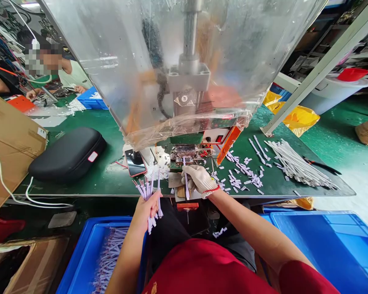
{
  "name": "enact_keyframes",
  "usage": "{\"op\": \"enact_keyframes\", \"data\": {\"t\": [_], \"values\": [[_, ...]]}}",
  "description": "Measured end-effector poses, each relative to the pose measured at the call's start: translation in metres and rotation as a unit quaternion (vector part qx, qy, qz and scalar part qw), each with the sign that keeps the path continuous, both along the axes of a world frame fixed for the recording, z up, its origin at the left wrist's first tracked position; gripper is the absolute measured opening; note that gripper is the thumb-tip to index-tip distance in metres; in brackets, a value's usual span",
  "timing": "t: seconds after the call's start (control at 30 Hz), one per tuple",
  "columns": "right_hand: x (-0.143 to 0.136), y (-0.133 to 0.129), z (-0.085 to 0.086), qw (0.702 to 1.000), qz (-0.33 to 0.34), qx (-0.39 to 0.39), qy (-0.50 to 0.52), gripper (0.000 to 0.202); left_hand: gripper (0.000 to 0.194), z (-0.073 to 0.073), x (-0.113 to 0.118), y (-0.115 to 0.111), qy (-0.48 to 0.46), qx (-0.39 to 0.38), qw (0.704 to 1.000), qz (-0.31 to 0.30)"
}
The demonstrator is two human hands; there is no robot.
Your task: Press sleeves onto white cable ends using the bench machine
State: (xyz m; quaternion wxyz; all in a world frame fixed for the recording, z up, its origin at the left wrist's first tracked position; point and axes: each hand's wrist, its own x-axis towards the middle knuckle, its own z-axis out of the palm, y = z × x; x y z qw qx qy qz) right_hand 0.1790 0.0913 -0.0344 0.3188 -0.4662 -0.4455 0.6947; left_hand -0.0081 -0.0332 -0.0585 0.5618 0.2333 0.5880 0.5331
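Note:
My bare left hand [150,207] is closed round a bundle of short lavender cables [145,189] with reddish wire ends pointing up, held in front of the table edge. My right hand [200,179], in a white knit glove with a red cuff, pinches one lavender cable [187,190]. The cable's far end lies at the small metal fixture [184,152] at the foot of the press; whether it is inside cannot be seen clearly. A clear plastic guard [135,61] covers the press above both hands.
Right of the press lie cut sleeve pieces [247,176], a pile of pale cables [297,163] and pliers [323,165]. To the left are a phone [135,163] and a black case [68,153]. A blue bin [79,261] holds cables below. A co-worker sits far left.

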Motion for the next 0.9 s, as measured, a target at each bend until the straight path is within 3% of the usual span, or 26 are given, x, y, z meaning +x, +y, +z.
{"op": "enact_keyframes", "data": {"t": [0.23, 0.37, 0.43, 0.53, 0.67, 0.77, 0.9], "values": [[-0.003, 0.002, 0.002, 1.000, 0.002, -0.026, -0.001, 0.029, 0.045, 0.004, -0.003, -0.002, 0.040, 0.025, 0.997, -0.062], [0.001, 0.000, 0.008, 0.999, 0.013, 0.005, -0.048, 0.030, 0.042, 0.010, -0.002, 0.001, 0.064, 0.043, 0.995, -0.068], [0.011, -0.002, 0.019, 0.990, 0.026, 0.059, -0.123, 0.033, 0.040, 0.013, -0.004, 0.004, 0.094, 0.048, 0.991, -0.081], [0.032, -0.009, 0.044, 0.951, 0.084, 0.201, -0.218, 0.036, 0.039, 0.018, -0.010, 0.010, 0.152, 0.063, 0.977, -0.139], [0.048, -0.021, 0.069, 0.900, 0.205, 0.335, -0.192, 0.030, 0.037, 0.029, -0.012, 0.021, 0.202, 0.061, 0.947, -0.242], [0.049, -0.034, 0.073, 0.896, 0.224, 0.328, -0.200, 0.025, 0.040, 0.039, -0.003, 0.029, 0.219, 0.064, 0.924, -0.306], [0.064, -0.052, 0.070, 0.918, 0.217, 0.254, -0.212, 0.029, 0.040, 0.041, 0.002, 0.029, 0.197, 0.072, 0.906, -0.366]]}}
